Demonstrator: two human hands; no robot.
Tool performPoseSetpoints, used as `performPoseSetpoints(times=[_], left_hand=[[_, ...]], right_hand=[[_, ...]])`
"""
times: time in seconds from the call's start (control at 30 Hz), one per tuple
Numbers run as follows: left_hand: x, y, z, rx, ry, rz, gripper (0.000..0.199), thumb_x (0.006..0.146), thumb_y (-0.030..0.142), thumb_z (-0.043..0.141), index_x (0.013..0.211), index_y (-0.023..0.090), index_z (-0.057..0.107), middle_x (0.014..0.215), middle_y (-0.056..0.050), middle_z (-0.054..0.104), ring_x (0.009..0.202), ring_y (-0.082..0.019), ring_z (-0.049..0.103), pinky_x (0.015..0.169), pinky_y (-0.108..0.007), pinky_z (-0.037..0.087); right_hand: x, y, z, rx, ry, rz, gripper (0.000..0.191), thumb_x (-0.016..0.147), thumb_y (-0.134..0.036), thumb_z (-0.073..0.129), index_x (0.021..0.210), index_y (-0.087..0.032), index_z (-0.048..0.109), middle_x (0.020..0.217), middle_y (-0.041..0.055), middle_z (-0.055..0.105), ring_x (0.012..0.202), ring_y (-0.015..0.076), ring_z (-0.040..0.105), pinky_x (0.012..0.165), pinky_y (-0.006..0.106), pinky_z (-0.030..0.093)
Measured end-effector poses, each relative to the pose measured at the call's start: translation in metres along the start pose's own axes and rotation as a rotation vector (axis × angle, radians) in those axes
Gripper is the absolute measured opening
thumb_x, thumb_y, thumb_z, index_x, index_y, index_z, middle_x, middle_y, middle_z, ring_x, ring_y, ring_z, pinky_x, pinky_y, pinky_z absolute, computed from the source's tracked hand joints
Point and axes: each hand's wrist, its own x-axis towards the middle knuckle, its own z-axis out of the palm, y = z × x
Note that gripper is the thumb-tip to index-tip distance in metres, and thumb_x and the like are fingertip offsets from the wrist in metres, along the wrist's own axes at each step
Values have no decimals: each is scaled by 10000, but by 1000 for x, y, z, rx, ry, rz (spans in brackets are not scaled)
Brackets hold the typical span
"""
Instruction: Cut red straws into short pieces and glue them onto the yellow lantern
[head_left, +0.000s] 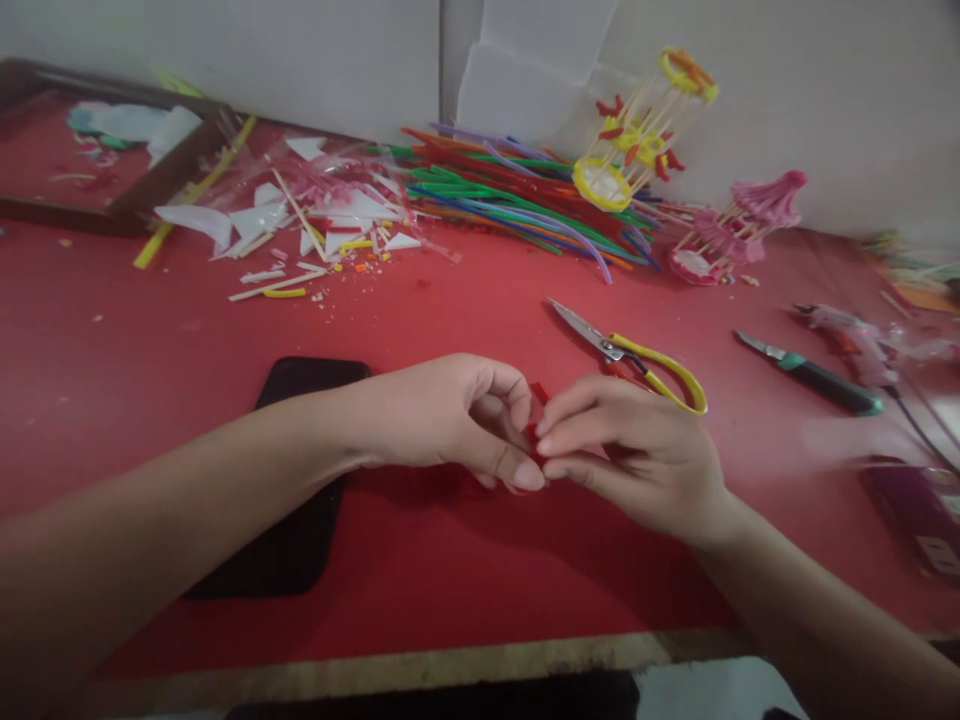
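A small red piece (pixel 534 438), probably pipe cleaner, sits between the fingertips of both hands above the red table. My left hand (pixel 480 420) is closed on it, thumb and fingers curled together. Pinched on the same piece from the right is my right hand (pixel 637 450). Most of the piece is hidden by the fingers. Just behind my right hand lie scissors (pixel 660 370) with yellow handles. A black phone (pixel 300 540) lies flat under my left forearm.
Scraps (pixel 337 215) and colored pipe cleaners (pixel 510 195) lie at the back. Yellow (pixel 604 185) and pink (pixel 769 200) stick models stand back right. A green-handled knife (pixel 832 385), glue gun (pixel 851 340) and purple case (pixel 915 510) lie right; a dark frame (pixel 67 212) is back left.
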Motion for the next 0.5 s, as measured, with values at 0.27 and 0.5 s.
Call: performPoseSetpoints(times=[0.27, 0.5], left_hand=[[-1, 4, 3, -20, 136, 90, 224, 699, 157, 793, 823, 169, 606, 651, 31, 682, 572, -90, 636, 561, -181, 495], [3, 5, 10, -135, 245, 183, 253, 711, 143, 801, 881, 157, 615, 659, 37, 692, 573, -70, 655, 595, -166, 533]], right_hand=[[-10, 6, 10, 178, 246, 206, 421, 825, -214, 725, 1209, -306, 581, 1014, 21, 651, 928, 153, 670, 807, 300, 598], [-12, 11, 7, -105, 183, 116, 764, 744, -379, 798, 1419, -362, 440, 1342, 65, 591, 1135, 252, 627, 929, 426, 591]])
